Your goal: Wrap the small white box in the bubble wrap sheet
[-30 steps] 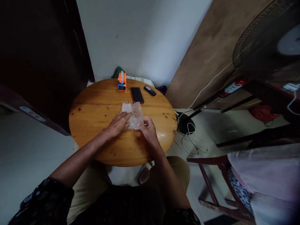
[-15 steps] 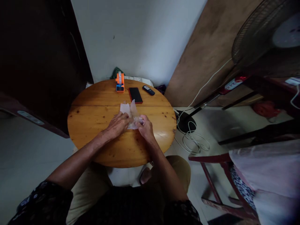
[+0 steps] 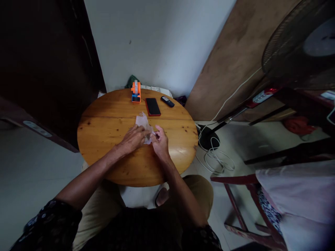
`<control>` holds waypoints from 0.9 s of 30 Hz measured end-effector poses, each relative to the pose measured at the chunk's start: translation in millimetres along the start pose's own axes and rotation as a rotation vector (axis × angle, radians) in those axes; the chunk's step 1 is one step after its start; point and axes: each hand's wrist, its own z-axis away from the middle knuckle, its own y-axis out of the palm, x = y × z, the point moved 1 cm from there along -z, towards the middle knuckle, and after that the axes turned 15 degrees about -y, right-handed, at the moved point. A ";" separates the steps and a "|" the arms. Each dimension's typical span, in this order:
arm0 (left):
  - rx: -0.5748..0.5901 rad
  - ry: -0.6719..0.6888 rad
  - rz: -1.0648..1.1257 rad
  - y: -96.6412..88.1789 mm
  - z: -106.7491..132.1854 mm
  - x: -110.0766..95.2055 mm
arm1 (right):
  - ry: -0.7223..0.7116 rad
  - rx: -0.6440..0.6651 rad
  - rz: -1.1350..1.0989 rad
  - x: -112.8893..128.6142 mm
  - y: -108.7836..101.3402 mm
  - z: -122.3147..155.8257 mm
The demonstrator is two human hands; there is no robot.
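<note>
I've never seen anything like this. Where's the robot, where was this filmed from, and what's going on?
There's no robot: these are a person's two bare hands. One camera, worn on the head, looks forward and down at them. On the round wooden table are an orange-and-blue tape dispenser, a flat black device with red edges and a small dark handset. The left hand rests on a thin, pale, crumpled sheet; the right hand is at its near right edge. Whether its fingers pinch it, I can't tell.

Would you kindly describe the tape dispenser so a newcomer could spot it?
On the wooden table, look toward the wall. Left of the flat red-edged device stands the tape dispenser; unlike its dark neighbours, it is bright orange and blue.
</note>
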 end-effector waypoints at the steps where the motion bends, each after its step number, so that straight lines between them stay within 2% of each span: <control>1: -0.013 -0.005 0.018 0.9 -0.2 0.3 | -0.004 -0.001 0.014 0.8 1.9 -0.6; 8: -0.093 -0.063 0.121 13.8 -1.4 4.4 | -0.041 0.045 0.156 12.6 8.8 0.3; 15: -0.305 -0.043 0.375 39.1 -0.7 16.5 | -0.089 0.217 0.039 18.8 -3.7 6.0; 18: -0.370 -0.054 0.446 45.9 0.6 18.7 | -0.101 0.256 0.085 19.6 -6.2 -0.1; 24: -0.422 -0.142 0.521 46.8 6.6 17.8 | -0.160 0.356 0.217 24.7 -10.4 -11.7; 27: -0.406 -0.184 0.617 49.4 7.0 19.0 | -0.159 0.399 0.248 26.4 -12.0 -14.7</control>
